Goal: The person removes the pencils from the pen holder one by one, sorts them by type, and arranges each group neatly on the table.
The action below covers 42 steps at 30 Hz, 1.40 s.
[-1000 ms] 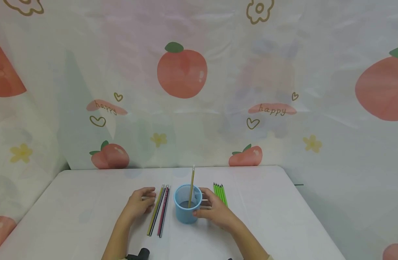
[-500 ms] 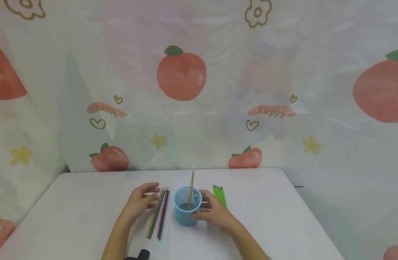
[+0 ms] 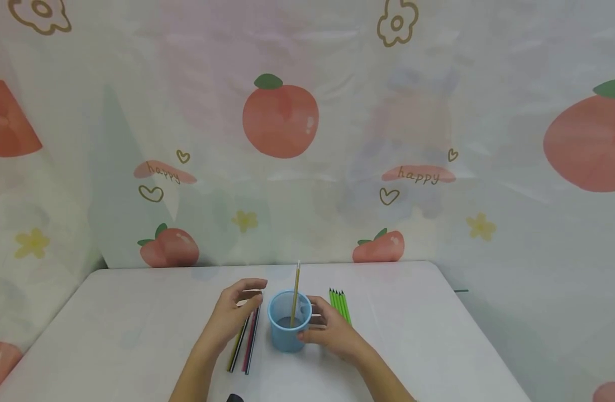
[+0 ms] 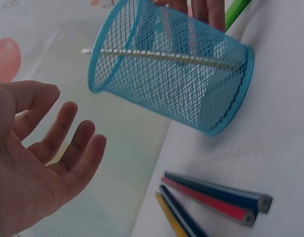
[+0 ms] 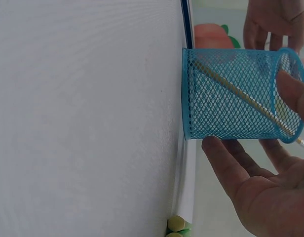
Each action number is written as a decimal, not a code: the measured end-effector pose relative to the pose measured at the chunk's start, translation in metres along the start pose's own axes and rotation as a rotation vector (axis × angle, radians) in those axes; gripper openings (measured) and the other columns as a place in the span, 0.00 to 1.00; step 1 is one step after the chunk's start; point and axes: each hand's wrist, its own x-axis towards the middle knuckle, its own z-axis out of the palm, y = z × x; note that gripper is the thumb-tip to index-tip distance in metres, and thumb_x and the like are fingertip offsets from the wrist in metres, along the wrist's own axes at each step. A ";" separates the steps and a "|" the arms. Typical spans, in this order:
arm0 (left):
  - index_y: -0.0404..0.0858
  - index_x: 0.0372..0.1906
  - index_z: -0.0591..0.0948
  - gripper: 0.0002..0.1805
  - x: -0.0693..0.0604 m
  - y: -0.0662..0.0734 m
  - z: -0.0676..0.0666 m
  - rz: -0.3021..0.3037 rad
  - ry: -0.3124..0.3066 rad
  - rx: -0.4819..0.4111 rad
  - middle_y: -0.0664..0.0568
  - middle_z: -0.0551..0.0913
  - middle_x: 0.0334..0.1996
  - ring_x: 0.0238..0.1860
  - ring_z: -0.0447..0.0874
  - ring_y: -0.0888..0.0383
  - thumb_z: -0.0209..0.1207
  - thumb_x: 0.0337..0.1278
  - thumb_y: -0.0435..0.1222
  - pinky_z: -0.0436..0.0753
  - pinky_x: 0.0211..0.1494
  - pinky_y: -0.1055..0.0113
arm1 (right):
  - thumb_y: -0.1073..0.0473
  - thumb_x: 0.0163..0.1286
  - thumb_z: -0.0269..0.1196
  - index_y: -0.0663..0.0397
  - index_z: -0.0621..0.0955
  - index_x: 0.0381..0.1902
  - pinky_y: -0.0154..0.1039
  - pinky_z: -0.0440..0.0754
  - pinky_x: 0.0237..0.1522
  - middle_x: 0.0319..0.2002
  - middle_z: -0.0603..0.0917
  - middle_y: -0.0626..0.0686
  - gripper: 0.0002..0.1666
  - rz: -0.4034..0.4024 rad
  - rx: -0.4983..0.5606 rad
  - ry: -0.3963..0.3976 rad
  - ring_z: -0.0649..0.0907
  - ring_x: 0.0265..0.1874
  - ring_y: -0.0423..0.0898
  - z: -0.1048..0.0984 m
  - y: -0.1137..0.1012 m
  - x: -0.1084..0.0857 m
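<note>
A light blue mesh pencil cup (image 3: 286, 340) stands upright on the white table, with one yellowish pencil (image 3: 295, 290) leaning inside it. My right hand (image 3: 335, 330) holds the cup from the right, thumb on the near side and fingers along the far side, as the right wrist view (image 5: 270, 187) also shows. To the cup's left, my left hand (image 3: 233, 314) hovers over several striped pencils (image 3: 251, 346), partly hiding them. Its fingers are loosely bent and nothing lies between them. In the left wrist view those pencils (image 4: 211, 197) rest on the table below the hand.
Several green pencils (image 3: 340, 304) lie just right of the right hand, partly hidden by it. A white table (image 3: 418, 346) extends to both sides. Behind it hangs a fruit-printed backdrop (image 3: 282, 212). A black object (image 3: 234, 398) shows at the bottom edge.
My left hand has moved right, from beside the striped pencils to above them and nearer the cup. My right hand and the cup stay in place; the head view has tilted slightly up.
</note>
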 end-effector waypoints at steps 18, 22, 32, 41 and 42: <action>0.53 0.70 0.73 0.26 -0.005 -0.009 0.043 0.254 -0.201 0.272 0.47 0.57 0.77 0.75 0.54 0.35 0.58 0.69 0.49 0.64 0.66 0.25 | 0.59 0.62 0.72 0.50 0.67 0.71 0.59 0.76 0.64 0.65 0.74 0.60 0.42 -0.017 0.007 -0.019 0.75 0.64 0.62 0.001 0.001 -0.003; 0.57 0.71 0.71 0.27 -0.007 -0.010 0.046 0.240 -0.198 0.324 0.46 0.56 0.78 0.75 0.52 0.35 0.57 0.69 0.51 0.65 0.63 0.24 | 0.58 0.62 0.71 0.49 0.66 0.72 0.58 0.77 0.64 0.66 0.74 0.60 0.42 -0.020 0.012 -0.029 0.75 0.64 0.62 0.001 0.000 -0.004; 0.54 0.72 0.71 0.26 -0.007 -0.008 0.047 0.258 -0.162 0.346 0.46 0.60 0.76 0.75 0.57 0.38 0.54 0.72 0.49 0.66 0.66 0.27 | 0.58 0.62 0.71 0.50 0.67 0.71 0.59 0.77 0.64 0.66 0.74 0.60 0.42 -0.012 -0.001 -0.026 0.75 0.64 0.61 0.000 -0.002 -0.003; 0.48 0.69 0.74 0.24 -0.005 -0.007 0.044 0.293 -0.113 0.328 0.53 0.70 0.72 0.72 0.65 0.45 0.56 0.71 0.44 0.66 0.71 0.35 | 0.58 0.62 0.72 0.50 0.67 0.71 0.62 0.75 0.65 0.66 0.74 0.61 0.42 -0.002 -0.009 -0.013 0.75 0.64 0.63 0.000 -0.002 -0.002; 0.47 0.69 0.74 0.24 -0.005 -0.007 0.044 0.291 -0.107 0.321 0.53 0.71 0.71 0.72 0.66 0.45 0.57 0.71 0.44 0.67 0.71 0.35 | 0.58 0.62 0.72 0.50 0.67 0.71 0.62 0.74 0.65 0.66 0.74 0.61 0.42 -0.002 -0.008 -0.013 0.75 0.64 0.63 0.000 -0.002 -0.002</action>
